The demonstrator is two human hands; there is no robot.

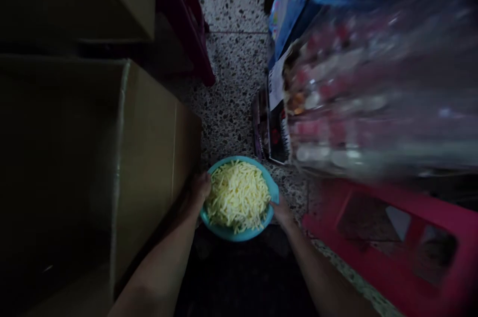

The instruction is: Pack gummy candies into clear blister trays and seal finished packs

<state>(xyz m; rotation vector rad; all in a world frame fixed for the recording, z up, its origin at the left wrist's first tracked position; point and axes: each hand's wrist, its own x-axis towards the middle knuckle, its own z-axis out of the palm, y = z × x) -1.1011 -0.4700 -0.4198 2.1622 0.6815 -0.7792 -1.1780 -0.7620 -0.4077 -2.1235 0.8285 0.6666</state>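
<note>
Head view: low in the middle, the left hand (201,186) and the right hand (282,210) hold a turquoise bowl (228,234) from opposite sides, fingers clamped on its rim; how far they reach underneath cannot be told. The bowl, above the speckled floor (233,108) or on it, holds pale yellow shreds (239,195) heaped in the middle, so a tilt or an uneven lift could spill some. A pink plastic frame (336,245) flanks the right forearm and could snag it. On the left, a cardboard box (147,138) stands close to the left arm; a sideways swing might knock knuckles or rim against it. A little farther, a dark printed carton (278,140) and a blurred clear-wrapped bundle (373,108) narrow the gap, as does a maroon plastic leg (197,48) beyond, leaving little room for a careless turn.
</note>
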